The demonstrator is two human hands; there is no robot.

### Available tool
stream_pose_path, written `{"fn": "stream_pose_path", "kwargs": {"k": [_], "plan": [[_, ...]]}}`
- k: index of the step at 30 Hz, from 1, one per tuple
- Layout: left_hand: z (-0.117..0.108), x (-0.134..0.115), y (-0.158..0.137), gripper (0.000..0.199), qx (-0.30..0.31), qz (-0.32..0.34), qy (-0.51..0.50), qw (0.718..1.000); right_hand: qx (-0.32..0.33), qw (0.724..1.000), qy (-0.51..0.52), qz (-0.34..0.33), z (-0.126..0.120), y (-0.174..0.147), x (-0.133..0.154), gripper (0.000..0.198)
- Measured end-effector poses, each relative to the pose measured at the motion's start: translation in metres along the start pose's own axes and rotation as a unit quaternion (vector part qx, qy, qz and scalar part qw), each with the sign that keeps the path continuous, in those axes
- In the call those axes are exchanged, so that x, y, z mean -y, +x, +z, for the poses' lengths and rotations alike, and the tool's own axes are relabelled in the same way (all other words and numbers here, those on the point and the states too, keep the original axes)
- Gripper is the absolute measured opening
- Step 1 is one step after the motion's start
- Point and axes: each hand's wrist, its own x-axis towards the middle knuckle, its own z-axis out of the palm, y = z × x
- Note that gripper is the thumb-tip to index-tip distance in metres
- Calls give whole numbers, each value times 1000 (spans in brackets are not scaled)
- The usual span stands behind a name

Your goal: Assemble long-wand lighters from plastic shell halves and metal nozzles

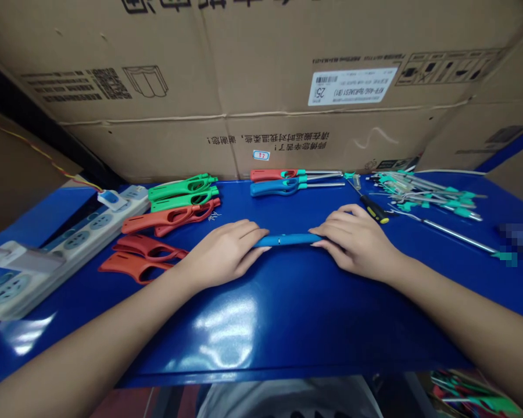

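Note:
Between my two hands a blue plastic lighter handle (291,239) is held level, its narrow edge facing me. My left hand (226,251) pinches its left end between thumb and fingers. The other end is in the thumb-and-finger grip of my right hand (352,241). Just beyond lie a blue long-necked lighter (272,187) and a red long-necked lighter (268,175), both with metal tubes pointing right. To the left, green handle shells (181,188) and orange-red handle shells (157,220) are laid out. A screwdriver (372,208) rests behind my right hand.
A pile of metal lighter tubes with teal tips (427,191) lies back right, and a single tube (457,235) lies nearer. A white power strip (72,247) runs along the left. A cardboard wall (165,139) closes off the back of the blue table (314,331).

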Motion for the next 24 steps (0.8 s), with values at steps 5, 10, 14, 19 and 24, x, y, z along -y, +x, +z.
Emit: {"fn": "stream_pose_path", "kwargs": {"k": [5, 10, 14, 19, 24], "plan": [[1, -17, -2, 31, -16, -35, -76, 996, 22, 999, 14, -19, -2, 4, 8, 18], [-2, -31, 5, 33, 23, -215, -328, 919, 81, 996, 0, -23, -5, 8, 8, 26], [0, -33, 11, 40, 115, -385, -615, 678, 34, 996, -6, -76, -6, 7, 10, 34], [3, -32, 11, 40, 138, -457, -711, 517, -20, 993, -2, -118, -4, 2, 17, 28], [1, -37, 12, 42, 144, -446, -694, 546, -37, 994, 4, -101, -1, -1, 21, 36]]}}
